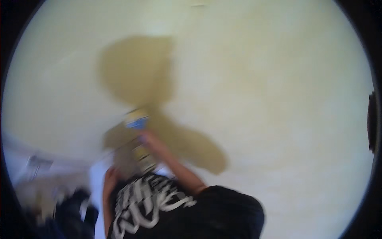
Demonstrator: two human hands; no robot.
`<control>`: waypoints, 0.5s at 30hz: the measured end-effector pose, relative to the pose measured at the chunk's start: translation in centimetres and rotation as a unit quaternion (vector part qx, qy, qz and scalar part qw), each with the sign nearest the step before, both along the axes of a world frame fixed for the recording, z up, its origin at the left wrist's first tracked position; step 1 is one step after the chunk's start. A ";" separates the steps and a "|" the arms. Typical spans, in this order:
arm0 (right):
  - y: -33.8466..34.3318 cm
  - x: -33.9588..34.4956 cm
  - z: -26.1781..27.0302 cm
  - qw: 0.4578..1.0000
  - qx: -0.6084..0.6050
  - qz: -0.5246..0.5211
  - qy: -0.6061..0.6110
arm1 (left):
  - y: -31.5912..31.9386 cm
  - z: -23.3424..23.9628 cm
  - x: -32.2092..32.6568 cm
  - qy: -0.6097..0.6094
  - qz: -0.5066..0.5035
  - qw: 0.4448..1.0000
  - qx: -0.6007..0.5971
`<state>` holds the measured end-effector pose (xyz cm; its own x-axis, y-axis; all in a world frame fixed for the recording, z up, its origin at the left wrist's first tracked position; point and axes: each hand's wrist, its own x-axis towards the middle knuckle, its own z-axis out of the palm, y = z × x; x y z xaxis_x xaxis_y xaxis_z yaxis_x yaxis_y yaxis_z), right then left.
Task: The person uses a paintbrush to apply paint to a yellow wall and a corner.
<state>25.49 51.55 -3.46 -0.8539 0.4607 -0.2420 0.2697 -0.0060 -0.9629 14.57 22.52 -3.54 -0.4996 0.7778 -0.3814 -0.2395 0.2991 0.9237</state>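
Observation:
My right hand is shut around the handle of a tool with a blue part and a pale yellowish head, which looks like a wide brush or scraper; blur hides its exact kind. The tool's head is at a large pale yellowish wall, and whether it touches is unclear. Low in front of my black shirt, my left hand is beside a grey-brown flat surface; its fingers are blurred and I cannot tell whether it grips anything.
Shadows of my head and arm fall on the wall. At the lower left are a blurred dark heap of items and a light rectangular fitting. A dark object stands at the right rim. Yellow and whitish things lie just before my shirt.

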 end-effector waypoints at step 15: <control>-1.1 -2.7 23.6 0.949 -0.110 -0.136 0.262 | -0.2 -3.1 0.9 -0.060 -0.031 0.996 -0.054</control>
<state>22.81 50.43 20.15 -0.7399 0.6692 0.0683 -0.2869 -0.2222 -0.9318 15.48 22.37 -6.66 -0.3978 0.7574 -0.5177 -0.3236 0.4122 0.8517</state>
